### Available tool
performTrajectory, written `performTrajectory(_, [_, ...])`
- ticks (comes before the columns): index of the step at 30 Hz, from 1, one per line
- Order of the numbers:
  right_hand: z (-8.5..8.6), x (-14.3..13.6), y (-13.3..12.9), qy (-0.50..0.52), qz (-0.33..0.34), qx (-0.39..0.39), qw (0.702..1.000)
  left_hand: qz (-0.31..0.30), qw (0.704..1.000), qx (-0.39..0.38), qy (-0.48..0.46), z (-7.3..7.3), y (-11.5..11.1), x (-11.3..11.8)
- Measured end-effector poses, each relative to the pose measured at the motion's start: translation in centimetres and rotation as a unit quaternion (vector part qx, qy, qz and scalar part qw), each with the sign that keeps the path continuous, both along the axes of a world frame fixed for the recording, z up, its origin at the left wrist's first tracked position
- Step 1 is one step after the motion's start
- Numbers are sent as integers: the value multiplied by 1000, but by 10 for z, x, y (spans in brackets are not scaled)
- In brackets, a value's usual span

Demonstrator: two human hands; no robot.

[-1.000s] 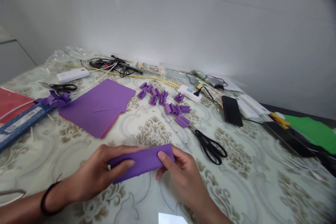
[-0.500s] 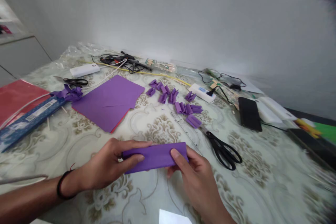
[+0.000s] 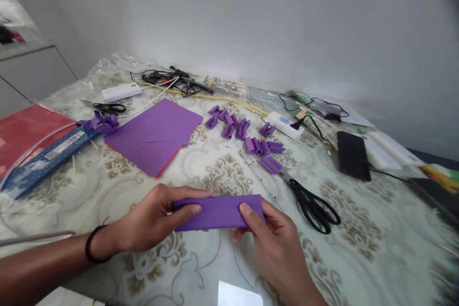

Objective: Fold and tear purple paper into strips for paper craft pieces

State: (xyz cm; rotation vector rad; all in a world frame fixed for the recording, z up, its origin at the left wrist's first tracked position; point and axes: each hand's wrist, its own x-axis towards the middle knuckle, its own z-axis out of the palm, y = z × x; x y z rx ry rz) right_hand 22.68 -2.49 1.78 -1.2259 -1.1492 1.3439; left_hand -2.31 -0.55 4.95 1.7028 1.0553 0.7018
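the folded purple strip (image 3: pixel 222 213) lies stretched between both hands over the near part of the desk (image 3: pixel 201 272); its layers could slide askew, or a crease set crooked, if the two thumbs pressed unevenly. the left hand (image 3: pixel 153 219) is partly closed, pinching one end between thumb and fingers; the right hand (image 3: pixel 275 244) grips the other end, thumb on top. beyond are black-handled scissors (image 3: pixel 304 201), then small folded purple pieces (image 3: pixel 253 146), with purple sheets (image 3: pixel 158 126) to the left.
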Motion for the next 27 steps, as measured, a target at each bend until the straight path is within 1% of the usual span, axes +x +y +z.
performTrajectory(9, [2,1,2,-10,17,6,1000,-8,1000,-10,-15,-2,2,0])
performTrajectory(15, [2,2,4,-9,50,-12,999,-15,1000,-10,-11,0,2,-1])
performTrajectory(19, [3,0,3,-2,53,-22,998,-15,1000,7,-3,2,3,-1])
performTrajectory(24, [3,0,1,-18,58,-23,998,-1,998,63,24,-3,4,-1])
performTrajectory(27, [3,-1,3,-32,64,-24,997,-6,996,81,25,-4,4,-1])
